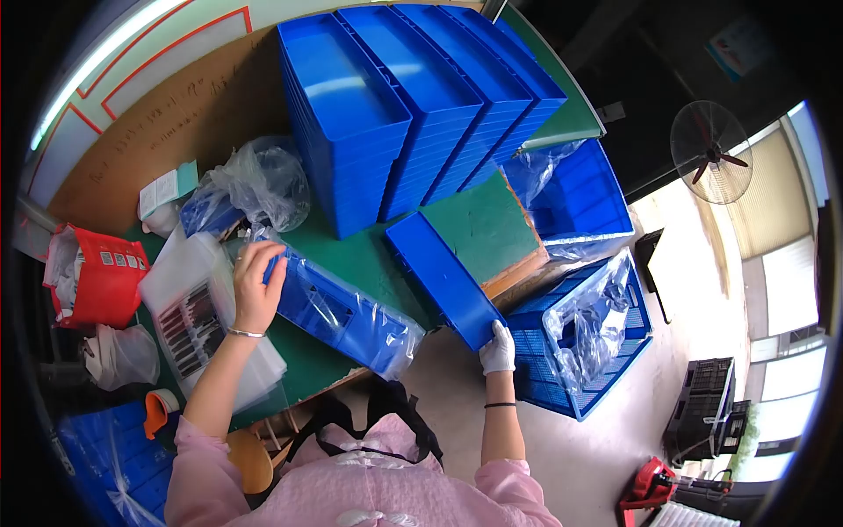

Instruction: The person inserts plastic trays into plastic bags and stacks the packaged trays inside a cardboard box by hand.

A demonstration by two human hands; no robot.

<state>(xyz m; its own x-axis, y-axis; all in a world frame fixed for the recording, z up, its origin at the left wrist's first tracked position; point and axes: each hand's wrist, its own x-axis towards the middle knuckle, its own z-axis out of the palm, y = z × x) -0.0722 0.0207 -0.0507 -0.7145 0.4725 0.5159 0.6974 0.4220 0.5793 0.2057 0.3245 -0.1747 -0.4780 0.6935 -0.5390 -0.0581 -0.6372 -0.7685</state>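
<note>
My left hand (256, 290), bare, is closed at the upper left end of a blue plastic tray (329, 307) in a clear plastic bag. Its fingers bend over that end; whether they grip the tray or only the bag is hard to see. In a white glove, my right hand (498, 350) grips the lower end of a long, shallow blue tray (448, 281). This second tray slants over the front edge of the green table (329, 250). Beside my left forearm lies a pile of clear plastic bags (211, 338) with dark print.
Tall stacks of blue trays (351, 97) stand at the back. Right of the table are a blue crate (584, 189) and a plastic-lined blue basket (549, 351). A red bag (105, 272), crumpled plastic (263, 180) and an orange tape dispenser (158, 411) are on the left.
</note>
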